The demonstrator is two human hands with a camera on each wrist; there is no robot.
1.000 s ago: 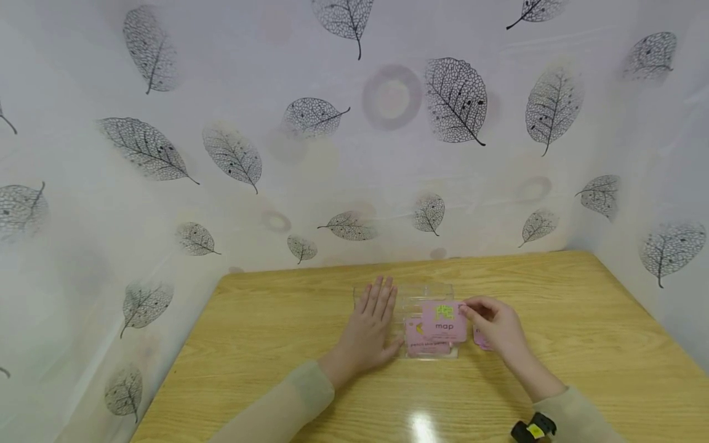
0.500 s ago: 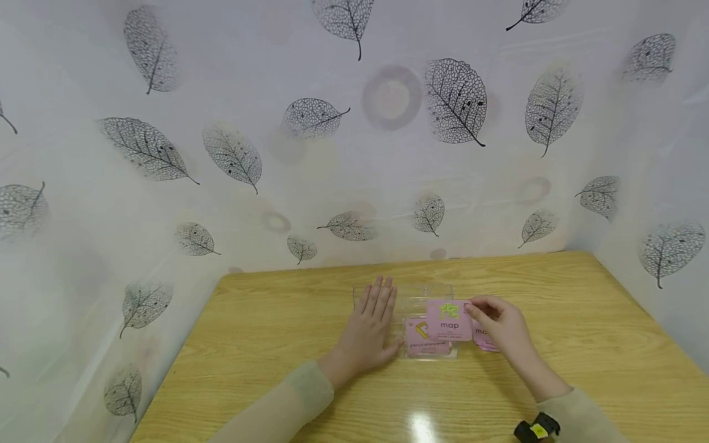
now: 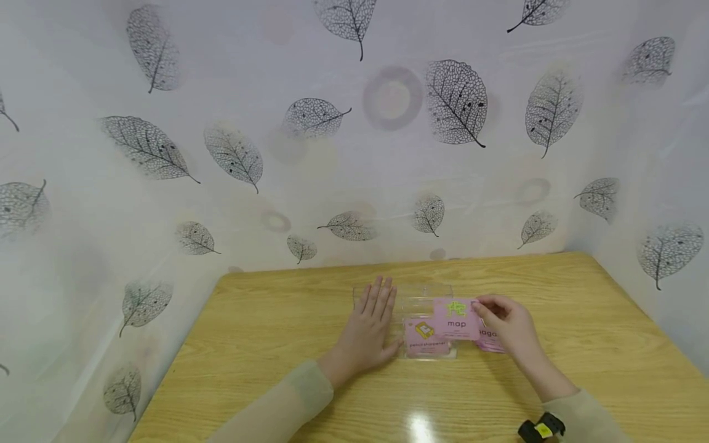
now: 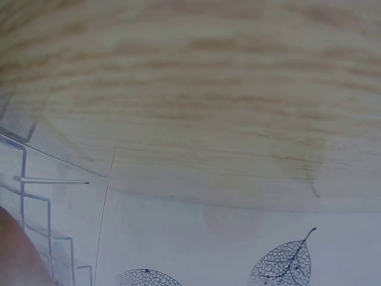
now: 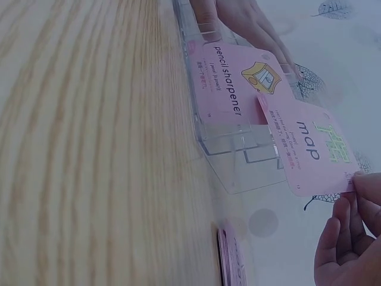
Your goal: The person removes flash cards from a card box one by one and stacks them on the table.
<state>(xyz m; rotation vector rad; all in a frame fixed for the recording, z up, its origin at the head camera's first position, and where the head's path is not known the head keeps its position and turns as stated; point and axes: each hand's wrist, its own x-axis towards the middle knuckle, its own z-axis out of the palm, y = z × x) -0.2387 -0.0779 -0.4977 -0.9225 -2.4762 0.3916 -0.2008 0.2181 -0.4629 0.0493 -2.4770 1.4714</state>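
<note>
My right hand (image 3: 508, 322) pinches a pink "map" card (image 3: 456, 319) by its upper right corner, thumb in front. The card is held up and overlaps the top right of a pink "pencil sharpener" card (image 3: 425, 338), which leans in the front of a clear stepped stand (image 5: 250, 155). My left hand (image 3: 370, 326) lies with straight fingers over the left part of the stand, its thumb near the pencil sharpener card. In the right wrist view, the thumb and fingertips (image 5: 361, 179) meet at the map card's edge.
A small stack of pink cards (image 3: 490, 340) lies on the wooden table (image 3: 266, 344) right of the stand, partly behind the right hand. A leaf-printed white curtain (image 3: 354, 154) rises behind the table and along both sides.
My right hand has drawn the map card a little to the right, uncovering more of the pencil sharpener card's picture. The left hand stays in place.
</note>
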